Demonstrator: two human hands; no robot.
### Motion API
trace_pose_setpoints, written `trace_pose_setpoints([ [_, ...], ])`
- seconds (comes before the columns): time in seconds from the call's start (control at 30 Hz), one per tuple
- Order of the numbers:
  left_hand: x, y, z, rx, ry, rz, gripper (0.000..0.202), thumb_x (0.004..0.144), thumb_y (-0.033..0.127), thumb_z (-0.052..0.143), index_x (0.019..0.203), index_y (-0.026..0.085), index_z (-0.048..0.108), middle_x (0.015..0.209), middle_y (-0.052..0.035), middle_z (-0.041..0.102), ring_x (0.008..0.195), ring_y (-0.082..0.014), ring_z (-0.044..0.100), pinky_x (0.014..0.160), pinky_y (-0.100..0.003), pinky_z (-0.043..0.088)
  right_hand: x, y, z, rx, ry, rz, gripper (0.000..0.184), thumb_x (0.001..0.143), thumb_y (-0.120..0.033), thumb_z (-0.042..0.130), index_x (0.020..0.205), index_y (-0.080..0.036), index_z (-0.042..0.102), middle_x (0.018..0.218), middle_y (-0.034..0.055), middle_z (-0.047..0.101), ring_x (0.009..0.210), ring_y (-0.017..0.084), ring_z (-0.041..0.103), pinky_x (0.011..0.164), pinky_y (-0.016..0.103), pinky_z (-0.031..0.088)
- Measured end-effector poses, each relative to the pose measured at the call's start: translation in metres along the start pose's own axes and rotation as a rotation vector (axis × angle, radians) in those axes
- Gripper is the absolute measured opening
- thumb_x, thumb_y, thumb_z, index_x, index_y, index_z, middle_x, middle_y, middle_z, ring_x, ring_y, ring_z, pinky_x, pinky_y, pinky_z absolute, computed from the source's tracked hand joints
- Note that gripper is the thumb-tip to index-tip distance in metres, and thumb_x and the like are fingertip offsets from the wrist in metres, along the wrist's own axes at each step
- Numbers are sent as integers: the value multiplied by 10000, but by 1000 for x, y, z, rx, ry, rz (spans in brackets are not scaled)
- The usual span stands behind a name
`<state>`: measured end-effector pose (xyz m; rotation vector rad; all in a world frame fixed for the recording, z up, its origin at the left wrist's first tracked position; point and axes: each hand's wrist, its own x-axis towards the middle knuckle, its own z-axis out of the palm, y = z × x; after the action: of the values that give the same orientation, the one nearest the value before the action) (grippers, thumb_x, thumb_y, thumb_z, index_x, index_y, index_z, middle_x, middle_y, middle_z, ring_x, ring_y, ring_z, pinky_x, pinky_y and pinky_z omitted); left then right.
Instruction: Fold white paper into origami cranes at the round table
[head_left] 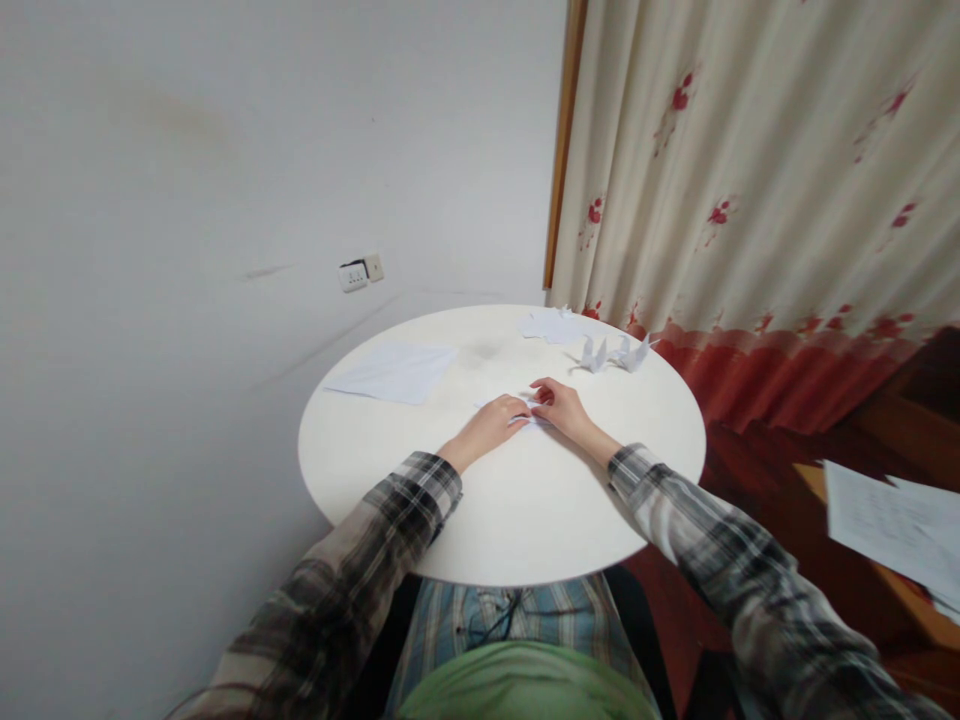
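Note:
A small piece of folded white paper (537,421) lies at the middle of the round white table (510,500), mostly covered by my fingers. My left hand (491,425) is closed on its left part, fingertips pressed to the paper. From the other side my right hand (561,408) pinches it near the centre, with the fingers curled. The two hands almost touch at the fingertips. Beyond my right hand stand two folded paper cranes, one nearer the middle (592,355) and one to its right (632,353).
White paper sheets (397,372) lie at the table's left. More paper (553,326) lies at the back edge, with a small folded piece on it. A wall with a socket (353,276) borders the left; a curtain (750,200) hangs behind. Papers (892,520) rest on furniture at right.

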<state>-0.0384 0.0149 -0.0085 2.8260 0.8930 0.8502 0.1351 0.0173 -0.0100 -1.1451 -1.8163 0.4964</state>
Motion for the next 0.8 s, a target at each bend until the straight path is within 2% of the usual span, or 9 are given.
trace_pose_setpoints([
  [0.3, -1, -4, 2, -17, -2, 18, 151, 832, 220, 488, 931, 178, 594, 957, -34, 630, 946, -152, 529, 880, -306, 426, -1, -5, -1, -17, -28, -92, 360, 606, -77, 573, 959, -150, 561, 784, 8, 594, 682, 107, 542, 668, 236, 442],
  [0.43, -1, -3, 1, 2, -5, 16, 159, 840, 219, 474, 928, 184, 602, 951, -31, 634, 942, -150, 531, 877, -305, 429, -1, 1, 0, -86, -44, -42, 374, 607, -83, 586, 975, -145, 568, 768, 13, 609, 673, 113, 546, 663, 234, 432],
  [0.63, -1, 0, -2, 5, -12, -32, 160, 824, 210, 500, 936, 189, 612, 945, -28, 645, 918, -147, 551, 850, -294, 442, 0, 2, -1, -176, -85, -26, 281, 648, -95, 575, 917, -166, 614, 723, 4, 629, 654, 114, 553, 660, 230, 426],
  [0.8, -2, 2, -3, 2, -29, -80, 161, 817, 190, 497, 947, 184, 593, 952, -29, 643, 908, -147, 564, 837, -286, 440, -1, -2, -2, -199, -112, -52, 184, 659, -81, 553, 795, -161, 649, 739, 23, 651, 662, 118, 560, 668, 230, 428],
])
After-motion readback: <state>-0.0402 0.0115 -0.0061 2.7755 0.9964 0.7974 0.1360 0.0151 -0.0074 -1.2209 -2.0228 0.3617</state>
